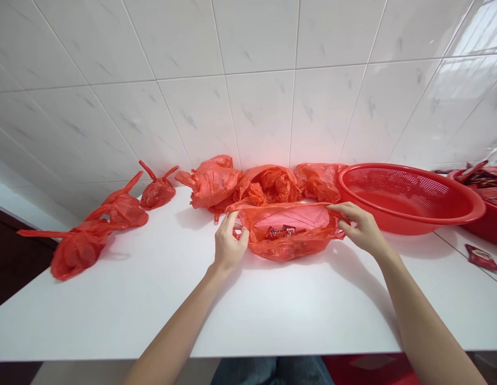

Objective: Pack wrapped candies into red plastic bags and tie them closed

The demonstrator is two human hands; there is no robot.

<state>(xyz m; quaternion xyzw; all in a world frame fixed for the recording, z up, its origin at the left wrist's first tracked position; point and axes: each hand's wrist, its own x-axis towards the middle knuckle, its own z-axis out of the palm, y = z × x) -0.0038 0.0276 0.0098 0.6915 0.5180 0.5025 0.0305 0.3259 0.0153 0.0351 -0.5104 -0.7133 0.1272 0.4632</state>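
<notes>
A thin red plastic bag (288, 251) lies with its mouth spread wide on the white table in front of me. Inside it are several small wrapped packets (281, 232) in dark red. My left hand (230, 240) pinches the bag's left edge between thumb and fingers. At the opposite end, my right hand (358, 227) grips the right edge, so the mouth is stretched between both hands. The bag's underside is hidden.
Crumpled red bags (268, 179) line the tiled wall behind. Tied red bags (124, 209) sit at left. A red plastic basket (409, 200) stands at right, beside a second container (489, 214) of packets. One loose packet (483, 258) lies on the white table (152, 310).
</notes>
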